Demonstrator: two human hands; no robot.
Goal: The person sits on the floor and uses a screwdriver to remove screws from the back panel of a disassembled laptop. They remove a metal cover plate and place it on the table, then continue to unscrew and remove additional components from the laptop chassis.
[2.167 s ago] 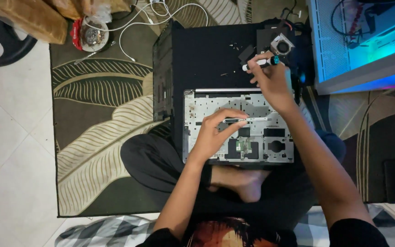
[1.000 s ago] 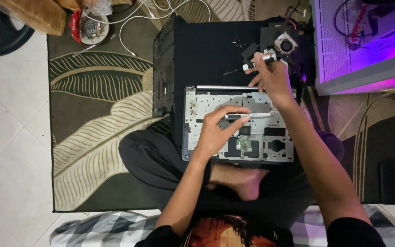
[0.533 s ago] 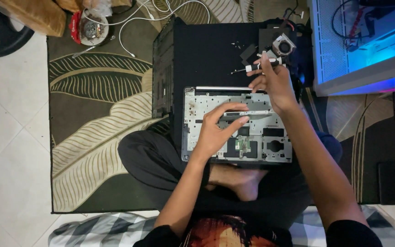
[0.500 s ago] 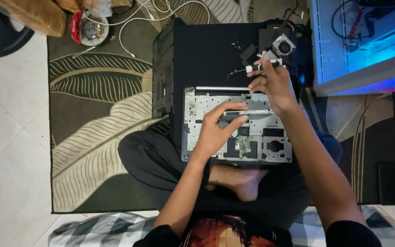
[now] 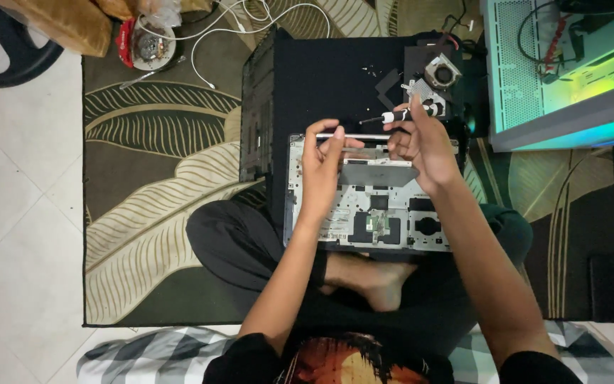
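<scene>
Head view looks straight down on a seated person with crossed legs on a dark olive rug with large cream leaf patterns, which lies on a pale tiled floor. A black rectangular mat covers the rug ahead of the person. At upper right stands a white perforated computer case with coloured internal lighting. At upper left, part of a black round wheel-shaped object rests on the tiles, beside a tan cushion.

A silver laptop base frame with open cut-outs lies across the person's lap and the near edge of the mat. A grey flat rectangular panel sits on its upper half, between the two hands.

Left hand rests on the upper left part of the frame, fingers bent narrow, fingertips pinching a thin silver strip along the frame's far edge. Right hand is closed around a small screwdriver with a white and black handle; its shaft points left over the mat, just above the frame's far edge.

Just beyond the right hand lies a small black laptop cooling fan with a metal heat sink. A white coiled cable runs across the rug's upper edge. A small round container with a red rim sits at upper left. Tiny screws are scattered on the mat.
</scene>
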